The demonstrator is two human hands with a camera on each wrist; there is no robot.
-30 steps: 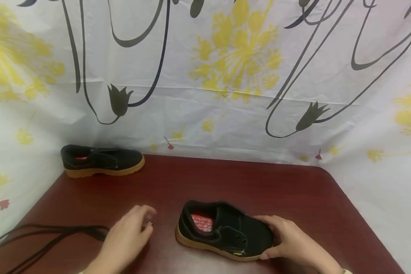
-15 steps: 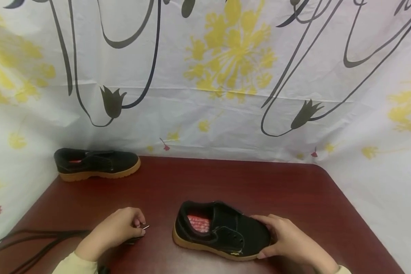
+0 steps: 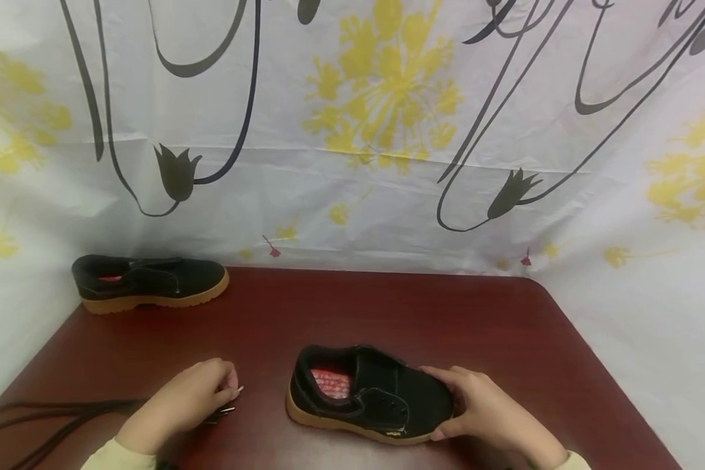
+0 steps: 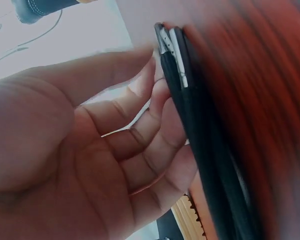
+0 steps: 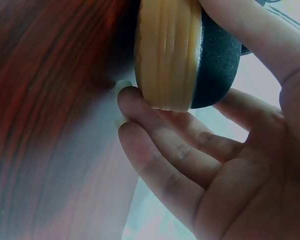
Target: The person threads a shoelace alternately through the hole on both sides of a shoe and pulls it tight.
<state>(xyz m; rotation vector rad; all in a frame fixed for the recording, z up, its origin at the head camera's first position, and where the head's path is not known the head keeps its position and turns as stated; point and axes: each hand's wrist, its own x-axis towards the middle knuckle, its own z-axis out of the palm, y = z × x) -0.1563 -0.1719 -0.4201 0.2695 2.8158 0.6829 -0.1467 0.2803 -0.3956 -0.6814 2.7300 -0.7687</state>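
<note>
A black shoe (image 3: 423, 398) with a tan sole and red-patterned insole stands on the table, toe to the right. My right hand (image 3: 487, 408) holds it by the toe, thumb at the near side and fingers beyond. In the right wrist view, the sole (image 5: 167, 55) lies between thumb and fingers. Left of the shoe, my left hand (image 3: 194, 395) pinches the tip of a black shoelace (image 4: 205, 145) between thumb and index finger. Metal lace tips (image 4: 178, 55) show beside those fingertips in the left wrist view. The shoe's eyelets (image 3: 396, 408) have no lace in them.
A matching black shoe (image 3: 196, 277) stands at the table's back left corner. The laces' long part (image 3: 53, 414) runs off to the left along the dark red tabletop (image 3: 388, 307). A white flowered sheet (image 3: 352, 202) hangs behind and at both sides.
My left hand has drawn back slightly left, and its spread fingers have closed on a lace tip. The right hand keeps its hold on the shoe. The head view has turned a little right.
</note>
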